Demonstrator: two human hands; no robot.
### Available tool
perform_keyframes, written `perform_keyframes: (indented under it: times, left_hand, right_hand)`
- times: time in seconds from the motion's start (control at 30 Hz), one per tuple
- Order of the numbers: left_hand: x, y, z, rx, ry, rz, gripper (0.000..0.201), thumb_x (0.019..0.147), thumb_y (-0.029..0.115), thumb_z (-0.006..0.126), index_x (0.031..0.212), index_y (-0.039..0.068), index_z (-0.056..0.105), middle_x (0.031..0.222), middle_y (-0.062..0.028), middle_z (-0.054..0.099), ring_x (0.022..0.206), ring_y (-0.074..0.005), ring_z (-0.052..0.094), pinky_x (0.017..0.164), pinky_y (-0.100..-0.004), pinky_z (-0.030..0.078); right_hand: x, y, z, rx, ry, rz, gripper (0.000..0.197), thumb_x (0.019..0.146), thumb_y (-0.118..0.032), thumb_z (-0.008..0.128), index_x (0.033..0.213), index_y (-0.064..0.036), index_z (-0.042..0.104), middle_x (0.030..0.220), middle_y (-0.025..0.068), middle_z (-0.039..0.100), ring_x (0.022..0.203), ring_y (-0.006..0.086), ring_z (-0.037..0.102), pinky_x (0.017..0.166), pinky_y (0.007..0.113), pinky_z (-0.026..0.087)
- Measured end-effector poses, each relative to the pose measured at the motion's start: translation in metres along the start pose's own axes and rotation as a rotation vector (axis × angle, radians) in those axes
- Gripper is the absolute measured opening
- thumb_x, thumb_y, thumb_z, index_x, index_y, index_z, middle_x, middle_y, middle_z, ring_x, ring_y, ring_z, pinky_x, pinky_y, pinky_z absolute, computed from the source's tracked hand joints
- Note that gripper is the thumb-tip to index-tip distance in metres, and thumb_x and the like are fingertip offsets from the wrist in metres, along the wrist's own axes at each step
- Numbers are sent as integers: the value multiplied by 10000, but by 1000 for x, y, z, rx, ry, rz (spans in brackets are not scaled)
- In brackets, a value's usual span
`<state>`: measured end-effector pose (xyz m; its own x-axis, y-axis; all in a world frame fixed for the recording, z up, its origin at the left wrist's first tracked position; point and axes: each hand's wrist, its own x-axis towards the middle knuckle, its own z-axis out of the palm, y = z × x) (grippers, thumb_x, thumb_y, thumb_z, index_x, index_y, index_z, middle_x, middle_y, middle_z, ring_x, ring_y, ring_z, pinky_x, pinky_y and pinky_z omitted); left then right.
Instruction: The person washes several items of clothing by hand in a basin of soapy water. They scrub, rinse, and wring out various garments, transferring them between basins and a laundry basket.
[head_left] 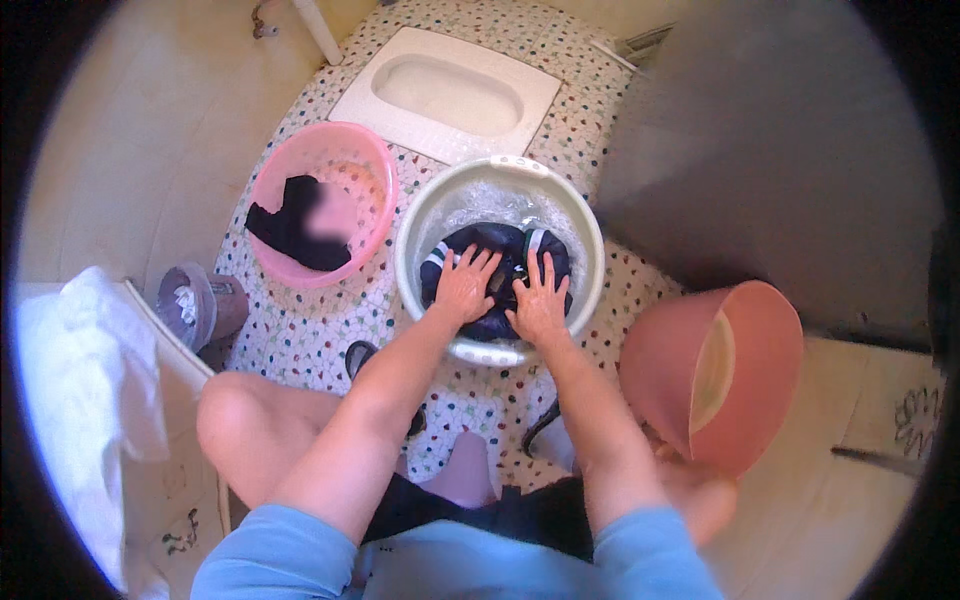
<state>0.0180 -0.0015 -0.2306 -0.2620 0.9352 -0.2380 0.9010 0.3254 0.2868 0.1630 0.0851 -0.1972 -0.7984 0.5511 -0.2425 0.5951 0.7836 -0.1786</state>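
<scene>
A pale grey-green basin [592,225] of water stands on the floor in front of me. In it lies a wet, dark navy garment [485,238] with white-and-green striped bands, bunched up. My left hand [466,286] presses on the left part of it, fingers spread out flat. On its right part rests my right hand [541,303], fingers likewise stretched and apart. Both palms face down on the cloth, and neither hand grips it. Foamy, clear water shows at the basin's far side.
To the left stands a translucent pink basin [388,180] with a black cloth [296,225] in it. A squat toilet [545,95] lies beyond. By my right knee is a tilted reddish bucket [660,350]. At left are a small bin [205,320] and white cloth [90,370].
</scene>
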Motion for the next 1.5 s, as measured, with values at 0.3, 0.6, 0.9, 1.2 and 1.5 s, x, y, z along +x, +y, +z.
perform_keyframes:
  times: [0.3,0.6,0.9,1.2,1.5]
  left_hand:
    - [60,-26,67,-343,72,-57,522,706,168,669,1196,35,548,1163,-175,574,1125,-355,511,952,-505,426]
    - [56,-51,123,-753,-385,-179,606,854,274,569,1412,96,414,1285,-243,542,1205,-405,500,1058,-499,351]
    - [93,-62,33,-514,-249,-208,537,780,374,685,1213,69,597,1138,-214,632,1026,-313,626,933,-407,462]
    - [61,-10,-161,-292,133,178,331,803,323,628,949,29,669,870,-226,666,881,-397,633,816,-477,494]
    - [-52,81,-379,137,477,347,294,819,327,617,969,80,672,899,-200,669,886,-395,632,778,-494,518]
  right_hand:
    - [67,31,82,214,-12,11,453,725,-295,727,1073,-44,583,1401,231,360,1261,455,364,999,549,392]
    - [89,67,208,13,-360,-62,406,751,-299,680,1031,-8,634,1168,261,542,1146,424,498,943,490,452]
    - [117,70,66,582,-226,181,382,755,-258,674,1010,25,650,976,216,660,963,333,626,886,428,472]
    - [43,34,-134,934,466,100,340,695,-164,751,945,37,639,805,123,670,754,180,625,734,335,502]
    - [-42,-2,-313,879,117,-116,573,641,-206,821,1125,28,623,931,99,687,853,186,636,822,314,502]
